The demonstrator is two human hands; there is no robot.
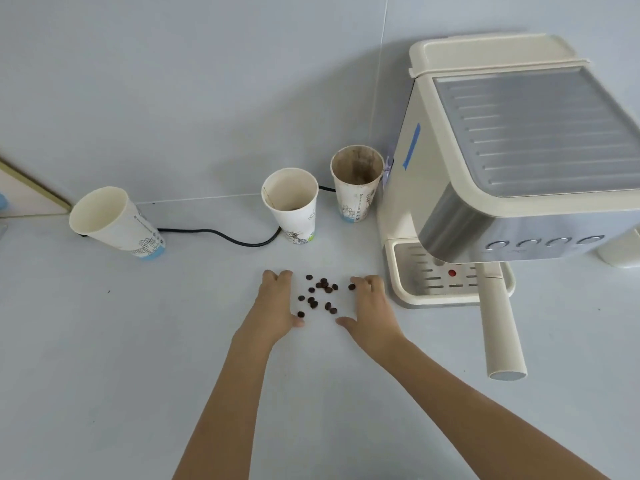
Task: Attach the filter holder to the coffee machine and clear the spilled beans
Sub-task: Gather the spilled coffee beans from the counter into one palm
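Observation:
Several dark coffee beans [320, 294] lie scattered on the pale grey counter. My left hand [275, 304] rests on the counter just left of them and my right hand [369, 304] just right, both cupped inward with fingers apart. My right fingertips touch one bean at the cluster's right edge. The cream coffee machine [502, 161] stands at the right. The filter holder's cream handle [498, 327] sticks out toward me from under the machine's head, above the drip tray [401, 271].
Three paper cups stand behind the beans: a clean one [114, 223] at the left, one [292, 202] in the middle, a coffee-stained one [356, 181] beside the machine. A black power cable [225, 235] runs along the wall's foot.

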